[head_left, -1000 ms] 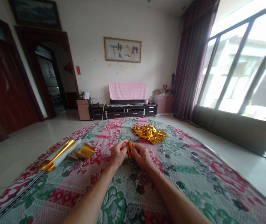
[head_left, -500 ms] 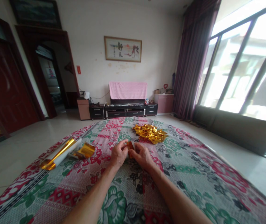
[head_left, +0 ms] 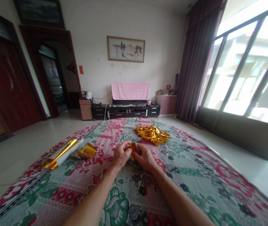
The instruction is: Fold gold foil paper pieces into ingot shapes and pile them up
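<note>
Between my two hands is a small piece of gold foil paper (head_left: 134, 147), partly folded and partly covered by my fingers. My left hand (head_left: 122, 153) pinches its left side between thumb and fingers. On the other side my right hand (head_left: 145, 156) grips it, thumb in front. Just beyond my right hand lies a heap of folded gold foil pieces (head_left: 152, 134). Off to the left, a short stack of gold foil sheets (head_left: 89, 150) rests curled on the cloth, with a longer roll of gold and white foil paper (head_left: 63, 153) beside it.
A flowered cloth (head_left: 115, 201) in red, green and grey covers the rounded surface under my hands. Farther off, a low black cabinet (head_left: 126, 113) bears a set draped with a pink towel (head_left: 130, 91). Windows (head_left: 239, 69) and a purple curtain (head_left: 192, 62) are at the right.
The foil piece between my fingers has turned a little, showing more of its gold face and a strip hanging below. The whole view has shifted slightly; the heap and rolls stay put.
</note>
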The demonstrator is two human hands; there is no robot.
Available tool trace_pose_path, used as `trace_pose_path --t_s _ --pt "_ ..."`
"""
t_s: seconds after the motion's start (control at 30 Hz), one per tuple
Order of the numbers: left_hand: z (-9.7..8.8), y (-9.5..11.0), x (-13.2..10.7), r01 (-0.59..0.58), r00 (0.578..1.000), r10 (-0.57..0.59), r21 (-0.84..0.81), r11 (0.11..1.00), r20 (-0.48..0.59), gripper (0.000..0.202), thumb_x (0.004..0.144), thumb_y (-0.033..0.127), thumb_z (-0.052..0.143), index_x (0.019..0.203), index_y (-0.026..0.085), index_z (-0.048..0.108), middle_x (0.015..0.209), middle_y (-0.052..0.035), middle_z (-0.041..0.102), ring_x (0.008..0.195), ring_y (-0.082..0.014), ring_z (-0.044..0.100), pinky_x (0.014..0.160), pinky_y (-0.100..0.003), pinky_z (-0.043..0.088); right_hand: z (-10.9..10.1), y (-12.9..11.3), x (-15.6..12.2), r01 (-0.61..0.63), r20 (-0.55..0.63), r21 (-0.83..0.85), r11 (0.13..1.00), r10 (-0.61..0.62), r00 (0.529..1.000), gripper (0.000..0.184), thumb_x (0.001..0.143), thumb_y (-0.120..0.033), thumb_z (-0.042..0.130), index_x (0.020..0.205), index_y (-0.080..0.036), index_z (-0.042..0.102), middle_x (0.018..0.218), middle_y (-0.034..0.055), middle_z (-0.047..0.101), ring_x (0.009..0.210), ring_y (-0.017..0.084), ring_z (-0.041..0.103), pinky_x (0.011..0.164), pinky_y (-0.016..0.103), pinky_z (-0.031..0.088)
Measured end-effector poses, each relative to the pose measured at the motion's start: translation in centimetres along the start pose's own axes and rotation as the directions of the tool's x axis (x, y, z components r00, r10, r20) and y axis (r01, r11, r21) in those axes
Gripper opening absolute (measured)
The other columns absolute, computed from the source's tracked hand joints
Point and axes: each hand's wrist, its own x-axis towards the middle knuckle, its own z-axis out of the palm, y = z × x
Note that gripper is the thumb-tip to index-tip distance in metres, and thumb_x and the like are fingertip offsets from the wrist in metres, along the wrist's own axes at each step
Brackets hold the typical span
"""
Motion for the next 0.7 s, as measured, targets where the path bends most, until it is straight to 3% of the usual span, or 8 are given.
trace_pose_path --t_s 0.2,0.33,0.7 --pt "-0.03 0.06 0.10 0.095 0.995 -0.098 -0.080 0.992 -0.035 0.037 0.064 0.028 0.063 0.098 0.013 0.064 0.077 -0.0051 0.070 0.069 -0.0161 0.064 0.060 -0.022 0.049 0.07 0.20 0.03 0.017 -0.004 0.009 1.000 -0.017 1.000 0.024 0.073 -0.026 0.055 0.093 -0.014 0.060 0.072 -0.0009 0.058 0.062 0.010 0.047 0.058 0.020 0.039" --pt "-0.21 0.44 -0.06 0.089 0.996 -0.089 -0.054 0.995 -0.003 0.027 0.068 0.032 0.059 0.086 0.014 0.068 0.074 -0.0044 0.070 0.069 -0.0162 0.063 0.056 -0.021 0.048 0.06 0.24 0.03 0.019 -0.001 0.008 1.000 -0.019 1.000 0.024 0.073 -0.024 0.054 0.094 -0.014 0.059 0.073 -0.0009 0.058 0.061 0.010 0.047 0.058 0.020 0.039" --pt "-0.37 0.63 -0.04 0.084 0.996 -0.084 -0.024 0.996 -0.021 0.022 0.068 0.032 0.057 0.077 0.015 0.068 0.064 -0.0024 0.067 0.059 -0.0139 0.060 0.051 -0.020 0.045 0.05 0.49 -0.01 -0.004 0.025 0.028 1.000 0.003 1.000 0.024 0.074 -0.025 0.054 0.096 -0.015 0.059 0.072 -0.0016 0.058 0.060 0.009 0.048 0.056 0.019 0.038"
